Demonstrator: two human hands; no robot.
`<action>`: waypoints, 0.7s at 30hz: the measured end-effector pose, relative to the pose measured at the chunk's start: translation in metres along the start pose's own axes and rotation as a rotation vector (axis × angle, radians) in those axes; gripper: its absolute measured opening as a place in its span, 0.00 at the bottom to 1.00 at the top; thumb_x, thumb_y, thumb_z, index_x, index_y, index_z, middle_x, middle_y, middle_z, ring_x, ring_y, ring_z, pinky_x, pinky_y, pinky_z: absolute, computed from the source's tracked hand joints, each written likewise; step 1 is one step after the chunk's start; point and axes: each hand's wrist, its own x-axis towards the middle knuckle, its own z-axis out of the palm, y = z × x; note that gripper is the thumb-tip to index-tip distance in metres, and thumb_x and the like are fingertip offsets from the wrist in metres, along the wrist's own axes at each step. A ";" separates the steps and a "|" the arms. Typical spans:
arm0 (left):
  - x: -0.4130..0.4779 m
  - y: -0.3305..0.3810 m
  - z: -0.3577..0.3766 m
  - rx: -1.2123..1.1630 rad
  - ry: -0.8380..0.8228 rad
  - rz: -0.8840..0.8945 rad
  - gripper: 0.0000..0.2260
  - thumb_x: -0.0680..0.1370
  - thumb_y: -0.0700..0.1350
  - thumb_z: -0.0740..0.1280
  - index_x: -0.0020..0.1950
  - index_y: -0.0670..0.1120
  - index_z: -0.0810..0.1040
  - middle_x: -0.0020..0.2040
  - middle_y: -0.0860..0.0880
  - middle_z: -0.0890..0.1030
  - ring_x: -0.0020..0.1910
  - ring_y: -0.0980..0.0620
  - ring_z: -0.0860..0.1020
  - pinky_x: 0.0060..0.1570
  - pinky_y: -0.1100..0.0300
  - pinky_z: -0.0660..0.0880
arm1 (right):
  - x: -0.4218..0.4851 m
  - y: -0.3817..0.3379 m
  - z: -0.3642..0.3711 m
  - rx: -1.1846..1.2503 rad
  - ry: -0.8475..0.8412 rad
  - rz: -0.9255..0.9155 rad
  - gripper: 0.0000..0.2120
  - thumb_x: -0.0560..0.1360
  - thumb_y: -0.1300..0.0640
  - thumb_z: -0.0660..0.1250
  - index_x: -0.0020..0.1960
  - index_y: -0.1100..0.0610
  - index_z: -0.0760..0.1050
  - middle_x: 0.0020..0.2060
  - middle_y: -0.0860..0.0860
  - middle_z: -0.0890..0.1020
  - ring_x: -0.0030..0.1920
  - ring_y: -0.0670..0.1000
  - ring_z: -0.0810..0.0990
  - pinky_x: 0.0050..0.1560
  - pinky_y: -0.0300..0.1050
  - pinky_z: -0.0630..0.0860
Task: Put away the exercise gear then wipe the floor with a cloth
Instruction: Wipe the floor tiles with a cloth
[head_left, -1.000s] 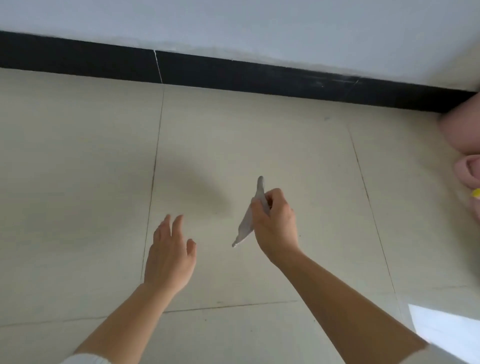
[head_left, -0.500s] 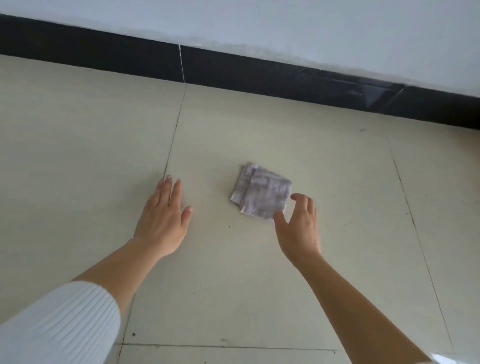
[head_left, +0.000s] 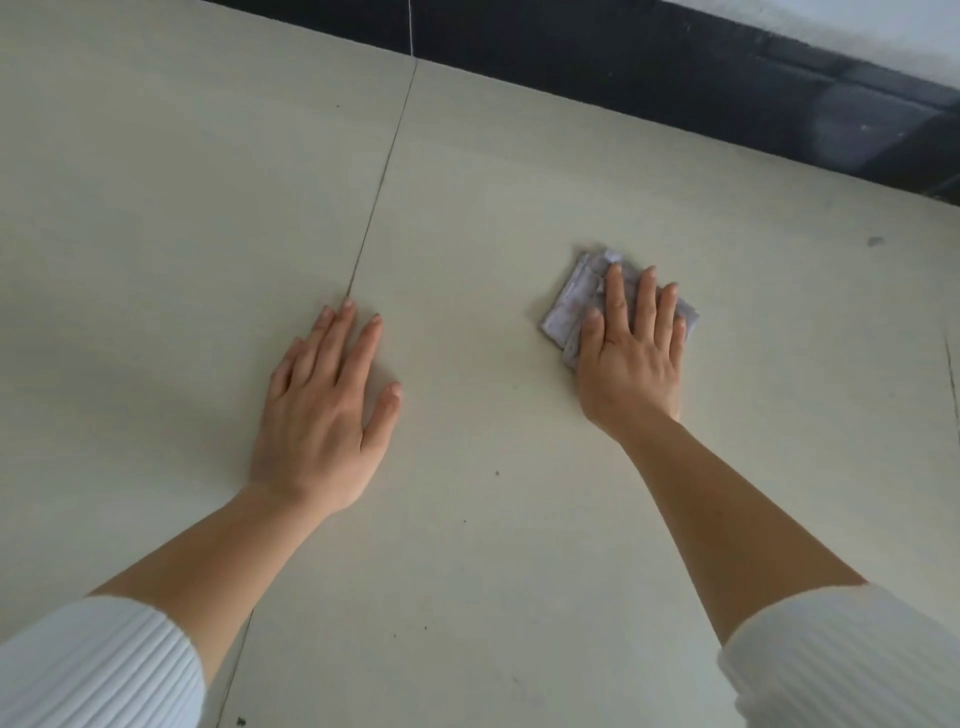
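folded cloth (head_left: 571, 306) under right hand (head_left: 631, 358), tiled floor (head_left: 493, 545)

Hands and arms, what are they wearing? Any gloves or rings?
No gloves, and no rings or watch show. The left hand and right hand are bare, as are both forearms. Each arm wears a white ribbed knit sleeve: left sleeve, right sleeve.

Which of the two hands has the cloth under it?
The right hand: its fingers lie spread flat on the folded grey cloth. The left hand lies flat on the bare floor, with nothing under it.
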 end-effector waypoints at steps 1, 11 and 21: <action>0.001 0.000 0.000 -0.002 0.004 -0.002 0.27 0.79 0.56 0.50 0.75 0.45 0.61 0.76 0.44 0.59 0.76 0.48 0.56 0.72 0.51 0.53 | 0.012 0.000 -0.002 -0.003 0.017 0.012 0.25 0.82 0.45 0.39 0.77 0.45 0.38 0.77 0.50 0.40 0.76 0.52 0.36 0.75 0.49 0.35; 0.003 0.002 -0.002 0.004 0.007 -0.015 0.27 0.78 0.56 0.52 0.74 0.45 0.63 0.75 0.44 0.62 0.75 0.47 0.59 0.71 0.52 0.54 | 0.081 -0.018 -0.014 0.060 0.029 0.133 0.26 0.82 0.45 0.41 0.78 0.47 0.40 0.78 0.52 0.44 0.77 0.55 0.39 0.75 0.53 0.36; 0.005 0.003 -0.004 0.012 -0.015 -0.041 0.27 0.77 0.56 0.52 0.74 0.46 0.64 0.75 0.45 0.63 0.74 0.47 0.60 0.68 0.51 0.57 | -0.068 -0.063 0.013 -0.002 -0.168 -0.380 0.28 0.81 0.44 0.44 0.77 0.47 0.39 0.78 0.50 0.45 0.76 0.51 0.36 0.74 0.50 0.33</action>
